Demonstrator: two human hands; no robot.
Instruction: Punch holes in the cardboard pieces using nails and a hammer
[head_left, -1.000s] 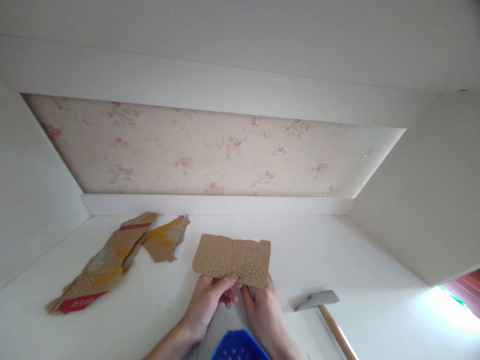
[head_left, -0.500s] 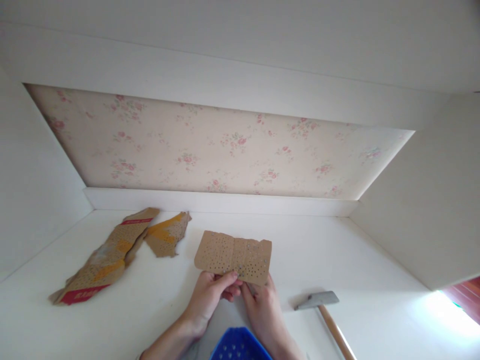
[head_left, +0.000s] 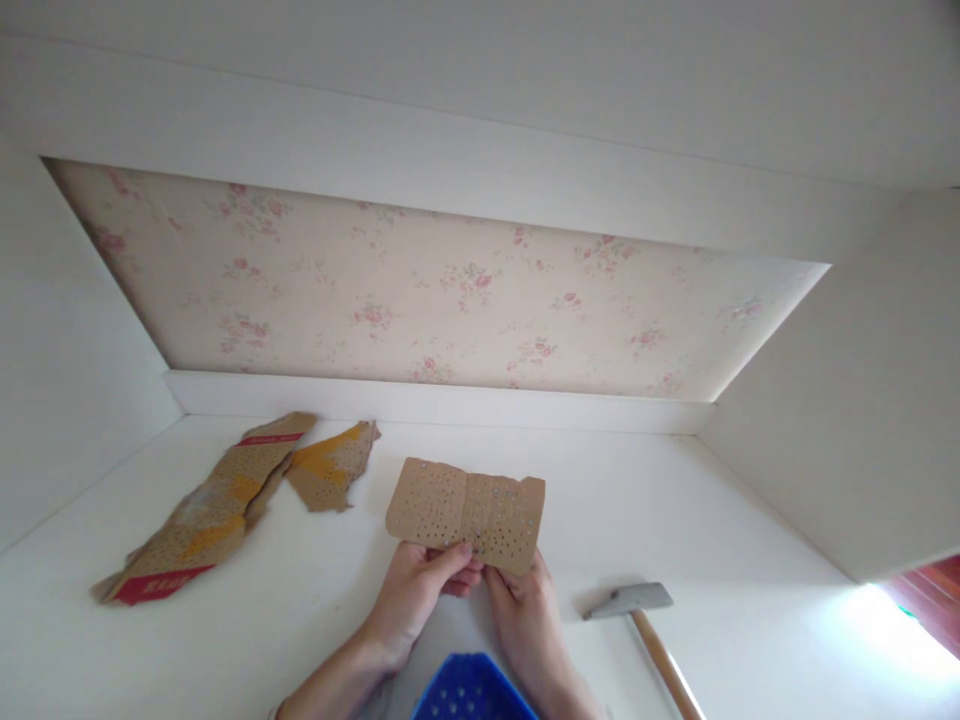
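Both hands hold one piece of brown cardboard [head_left: 466,510] by its near edge, raised above the white surface. The cardboard is dotted with small holes, and several small grey bits, perhaps nails, show in it. My left hand [head_left: 421,590] pinches the edge near the middle, thumb on top and fingers curled beneath. My right hand [head_left: 525,615] grips the lower right edge, its fingers partly hidden behind the cardboard. A blue basket [head_left: 474,690] with holes sits between my forearms, cut off by the bottom of the view.
To the right lies a hammer [head_left: 636,600] with a wooden handle. Pierced cardboard strips [head_left: 217,500] with red and yellow marks lie at the left, beside a smaller torn cardboard piece [head_left: 334,468]. White walls and a ledge [head_left: 450,402] enclose the surface.
The view has shifted very slightly. Both hands keep their hold on the cardboard, which has hardly moved.
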